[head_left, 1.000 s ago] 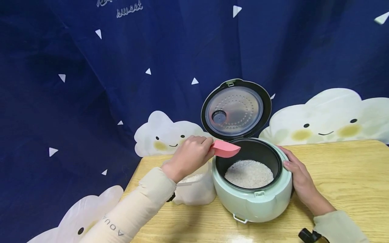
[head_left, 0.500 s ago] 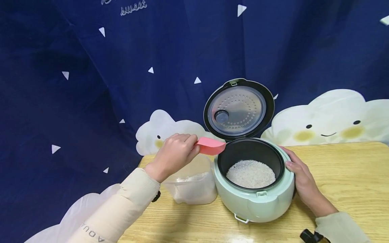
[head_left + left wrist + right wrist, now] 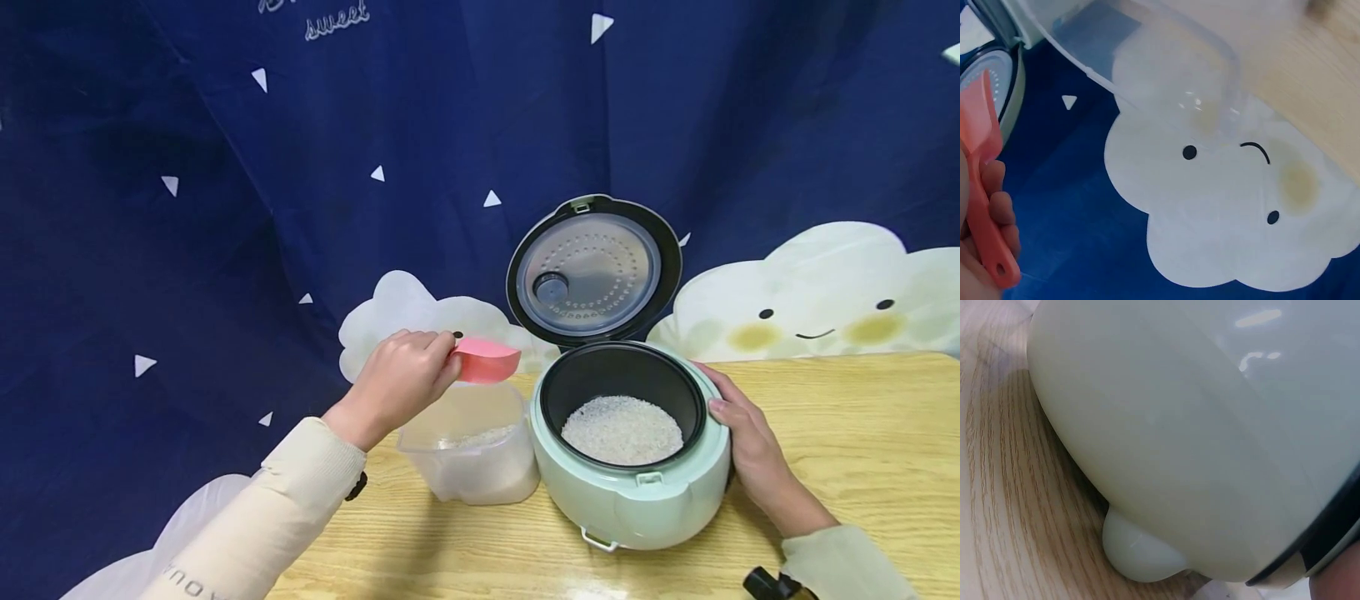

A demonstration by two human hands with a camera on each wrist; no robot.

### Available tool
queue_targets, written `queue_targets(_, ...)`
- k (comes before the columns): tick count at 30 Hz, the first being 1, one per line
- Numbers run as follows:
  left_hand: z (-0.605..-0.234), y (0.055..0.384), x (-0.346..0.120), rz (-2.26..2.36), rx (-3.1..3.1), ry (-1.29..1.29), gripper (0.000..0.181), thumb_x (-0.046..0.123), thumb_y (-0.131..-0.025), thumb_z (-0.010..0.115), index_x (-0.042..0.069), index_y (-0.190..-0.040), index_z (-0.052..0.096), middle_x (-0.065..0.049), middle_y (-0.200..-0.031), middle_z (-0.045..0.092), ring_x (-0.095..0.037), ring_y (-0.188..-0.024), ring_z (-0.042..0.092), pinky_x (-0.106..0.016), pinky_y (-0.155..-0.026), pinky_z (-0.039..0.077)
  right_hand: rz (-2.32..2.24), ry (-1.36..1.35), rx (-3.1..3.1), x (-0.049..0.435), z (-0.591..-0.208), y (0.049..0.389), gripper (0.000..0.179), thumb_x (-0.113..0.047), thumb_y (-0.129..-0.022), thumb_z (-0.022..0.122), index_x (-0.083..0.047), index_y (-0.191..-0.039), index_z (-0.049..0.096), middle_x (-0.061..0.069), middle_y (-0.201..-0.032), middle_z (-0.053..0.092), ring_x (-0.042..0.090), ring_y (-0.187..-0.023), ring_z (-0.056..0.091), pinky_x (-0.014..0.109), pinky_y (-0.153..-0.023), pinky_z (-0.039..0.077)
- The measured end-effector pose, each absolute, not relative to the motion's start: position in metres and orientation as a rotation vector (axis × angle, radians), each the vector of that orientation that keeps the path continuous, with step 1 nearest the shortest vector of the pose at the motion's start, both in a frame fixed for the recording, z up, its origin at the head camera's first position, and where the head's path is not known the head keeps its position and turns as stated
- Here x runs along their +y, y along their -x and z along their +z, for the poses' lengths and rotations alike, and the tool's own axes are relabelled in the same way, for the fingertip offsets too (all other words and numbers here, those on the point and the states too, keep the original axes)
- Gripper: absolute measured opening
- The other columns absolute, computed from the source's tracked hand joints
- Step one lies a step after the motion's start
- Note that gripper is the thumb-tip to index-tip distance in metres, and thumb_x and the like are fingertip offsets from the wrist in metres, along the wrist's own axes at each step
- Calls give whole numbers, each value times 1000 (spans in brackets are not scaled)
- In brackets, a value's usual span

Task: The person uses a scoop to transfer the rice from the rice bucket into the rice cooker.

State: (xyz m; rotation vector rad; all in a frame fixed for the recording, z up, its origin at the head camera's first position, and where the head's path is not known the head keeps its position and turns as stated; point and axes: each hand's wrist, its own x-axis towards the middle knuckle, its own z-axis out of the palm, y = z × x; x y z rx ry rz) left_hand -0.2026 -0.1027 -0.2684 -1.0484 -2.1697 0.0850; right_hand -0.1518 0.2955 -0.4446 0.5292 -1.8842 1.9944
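Note:
A pink scoop (image 3: 487, 362) is in my left hand (image 3: 401, 375), fingers wrapped round its handle. In the left wrist view the scoop (image 3: 985, 125) shows its handle hole below the fingers. The scoop hangs above a translucent plastic container (image 3: 480, 467) with white rice in it. Beside that container stands a pale green rice cooker (image 3: 637, 508) with its lid (image 3: 596, 271) raised. Rice (image 3: 622, 431) covers the bottom of its black inner pot. My right hand (image 3: 757, 454) rests against the cooker's right side, thumb near the rim; its fingertips are partly hidden.
Everything stands on a light wooden table (image 3: 847, 433). Behind it hangs a dark blue curtain (image 3: 412, 100) with white triangles and smiling clouds. The cooker's carrying handle (image 3: 598, 540) sticks out at the front. A pale rounded bump (image 3: 1141, 550) shows low on its side.
My left hand has moved left with the scoop, from over the cooker's pot to over the plastic container. The right hand stays on the cooker.

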Motion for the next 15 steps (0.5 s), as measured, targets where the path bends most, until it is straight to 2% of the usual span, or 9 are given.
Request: queue_targets(15,-285,202,-129,214,-2347,996,27,14,-93,66,11,-71,50,3,-55,45,-15,-48,41,-33,-46,40,1979,-555,-1891,296,-446,152,52,-8,-106,28,-4,-156,41,-17,-149,54,-6,-138,46,5,-109,31)
